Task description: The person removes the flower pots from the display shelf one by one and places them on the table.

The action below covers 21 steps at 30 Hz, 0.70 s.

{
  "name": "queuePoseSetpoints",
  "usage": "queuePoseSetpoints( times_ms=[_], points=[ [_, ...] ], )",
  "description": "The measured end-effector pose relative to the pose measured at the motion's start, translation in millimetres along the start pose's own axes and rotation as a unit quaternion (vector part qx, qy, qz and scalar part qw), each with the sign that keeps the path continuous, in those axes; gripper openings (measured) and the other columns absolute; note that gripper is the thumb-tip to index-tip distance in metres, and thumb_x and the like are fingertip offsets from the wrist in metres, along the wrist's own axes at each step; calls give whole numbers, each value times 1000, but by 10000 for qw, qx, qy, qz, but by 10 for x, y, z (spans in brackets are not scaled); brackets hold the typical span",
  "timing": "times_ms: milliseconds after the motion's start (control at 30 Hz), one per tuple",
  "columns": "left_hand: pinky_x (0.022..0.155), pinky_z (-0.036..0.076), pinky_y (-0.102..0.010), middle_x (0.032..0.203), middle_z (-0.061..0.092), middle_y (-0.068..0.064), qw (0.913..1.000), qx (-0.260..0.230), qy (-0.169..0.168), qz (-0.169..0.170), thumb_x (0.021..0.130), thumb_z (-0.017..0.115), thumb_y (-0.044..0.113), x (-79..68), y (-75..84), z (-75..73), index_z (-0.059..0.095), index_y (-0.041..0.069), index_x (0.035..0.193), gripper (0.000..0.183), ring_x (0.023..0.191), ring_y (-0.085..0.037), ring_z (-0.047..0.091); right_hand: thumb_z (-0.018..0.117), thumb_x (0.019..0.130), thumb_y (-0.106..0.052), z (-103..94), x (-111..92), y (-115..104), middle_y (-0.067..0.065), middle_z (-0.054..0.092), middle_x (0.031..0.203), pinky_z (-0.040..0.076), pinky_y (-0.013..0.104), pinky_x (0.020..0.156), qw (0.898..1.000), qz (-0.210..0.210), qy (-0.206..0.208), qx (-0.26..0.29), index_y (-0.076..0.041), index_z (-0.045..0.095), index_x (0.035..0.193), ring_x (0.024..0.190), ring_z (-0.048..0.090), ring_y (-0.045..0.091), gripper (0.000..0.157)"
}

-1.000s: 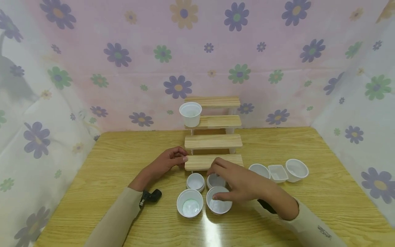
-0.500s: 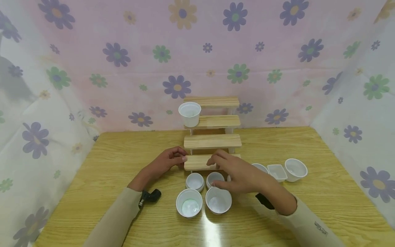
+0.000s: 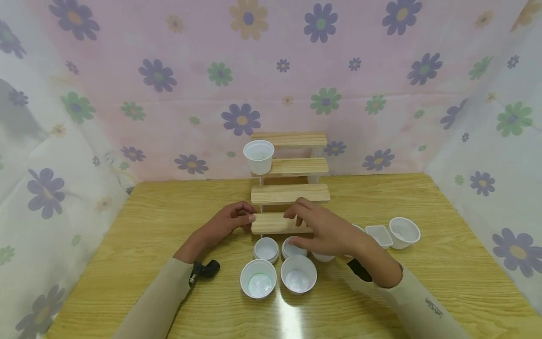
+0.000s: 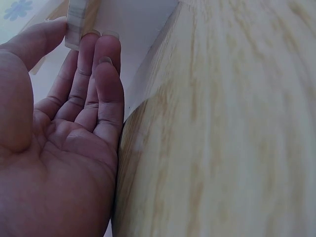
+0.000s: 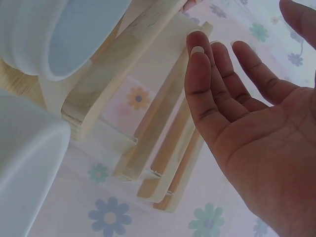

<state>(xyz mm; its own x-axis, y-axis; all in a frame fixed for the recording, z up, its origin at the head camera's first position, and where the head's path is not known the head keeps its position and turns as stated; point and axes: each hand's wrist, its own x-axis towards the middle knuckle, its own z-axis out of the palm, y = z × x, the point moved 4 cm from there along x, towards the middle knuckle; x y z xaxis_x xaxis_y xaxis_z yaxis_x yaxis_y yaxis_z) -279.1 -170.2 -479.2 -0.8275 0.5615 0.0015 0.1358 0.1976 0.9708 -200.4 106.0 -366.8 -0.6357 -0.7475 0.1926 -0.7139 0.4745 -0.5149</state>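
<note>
A tiered wooden display stand (image 3: 292, 193) stands at the back middle of the table. My left hand (image 3: 222, 226) is at the left end of its lowest board (image 3: 271, 223), pinching the board end (image 4: 76, 22) between thumb and fingertips. My right hand (image 3: 328, 230) hovers over the right part of that board with relaxed, slightly bent fingers, holding nothing. A white plastic cup (image 3: 260, 162) stands upright on a higher tier at the left. Before the stand are two low white jars (image 3: 266, 248) and two larger white cups (image 3: 258, 278). Another white container (image 3: 323, 257) is partly hidden under my right hand.
To the right, a white square bowl (image 3: 378, 235) and a round white cup (image 3: 404, 232) stand side by side, with another round container (image 3: 358, 228) partly behind my right wrist. A flowered cloth (image 3: 190, 117) hangs behind and beside the table (image 3: 169, 202).
My right hand has moved up and back from above the front cups to over the lowest board, uncovering more of the right cup and jar. The left hand stays at the board's end.
</note>
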Motion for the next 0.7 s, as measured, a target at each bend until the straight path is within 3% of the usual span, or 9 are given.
queuePoseSetpoints(
  times_ms=[367,533,700],
  points=[
    [85,58,-36,103,67,-12,10000,24,11,-62,110,63,22,-15,-5,-2,64,4,125,24,94,-25,65,77,99,-23,-56,89,41,7,63,128,57,43,88,9994,100,290,155,-9,63,130,107,64,22,36],
    [84,58,-36,102,66,-14,10000,41,2,-47,110,63,22,-9,0,0,64,3,126,24,93,-26,65,77,99,-22,-113,163,16,7,64,122,59,46,86,9978,112,628,201,-9,63,126,104,66,23,33],
    [84,57,-37,102,66,-14,10000,58,1,-55,110,62,22,-5,16,3,63,3,127,26,92,-26,65,78,98,-19,-179,211,-20,4,66,115,60,41,86,9947,72,967,337,-5,64,123,98,69,21,32]
  ],
)
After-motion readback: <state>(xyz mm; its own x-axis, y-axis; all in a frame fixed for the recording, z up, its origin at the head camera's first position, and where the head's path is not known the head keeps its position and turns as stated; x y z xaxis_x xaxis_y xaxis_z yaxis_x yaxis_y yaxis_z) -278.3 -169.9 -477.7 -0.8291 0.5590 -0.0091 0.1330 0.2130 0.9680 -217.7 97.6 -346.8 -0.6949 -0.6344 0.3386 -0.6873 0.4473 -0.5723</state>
